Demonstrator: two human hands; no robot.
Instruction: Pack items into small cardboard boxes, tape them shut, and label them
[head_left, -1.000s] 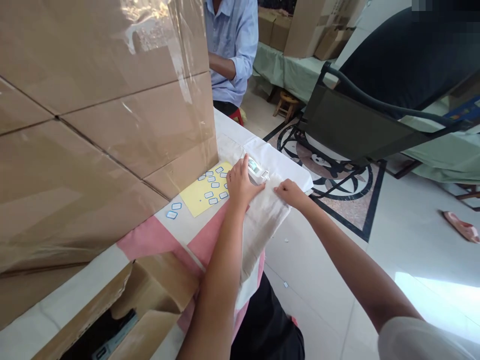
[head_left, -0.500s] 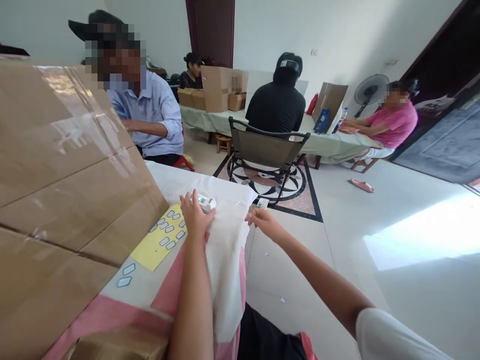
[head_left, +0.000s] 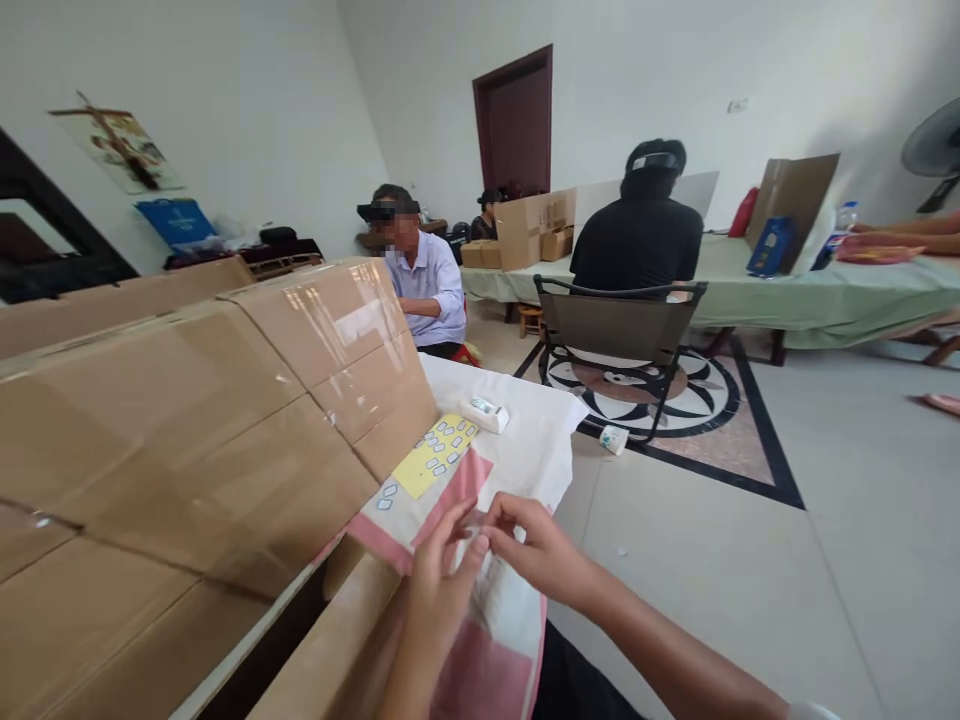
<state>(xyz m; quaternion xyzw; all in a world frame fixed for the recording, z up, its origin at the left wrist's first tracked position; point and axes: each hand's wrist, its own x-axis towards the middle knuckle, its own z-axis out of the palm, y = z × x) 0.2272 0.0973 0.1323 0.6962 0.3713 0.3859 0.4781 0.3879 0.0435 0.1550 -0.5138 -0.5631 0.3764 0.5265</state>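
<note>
My left hand (head_left: 448,560) and my right hand (head_left: 534,548) meet just above the near part of the cloth-covered table (head_left: 517,400). The right fingers are pinched together, touching or almost touching the left thumb and forefinger, which curl inward. Whatever lies between the fingertips is too small and blurred to name. Beyond the hands sits a small white plastic case (head_left: 486,412) with a greenish label. Beside it a yellow sheet (head_left: 417,482) carries several small pale pieces with dark blue outlines. Another pair of blue-edged pieces (head_left: 386,497) lies on the cloth nearer the boxes.
Stacked cardboard boxes (head_left: 225,430) wall off the left side. A person in a light blue shirt (head_left: 439,280) sits past them. Another in black (head_left: 637,235) sits on a folding chair (head_left: 615,318) ahead. A small white packet (head_left: 613,440) is on the floor.
My left hand has let go of the white case and drawn back toward me. My right hand has come in to meet it. The view has swung left.
</note>
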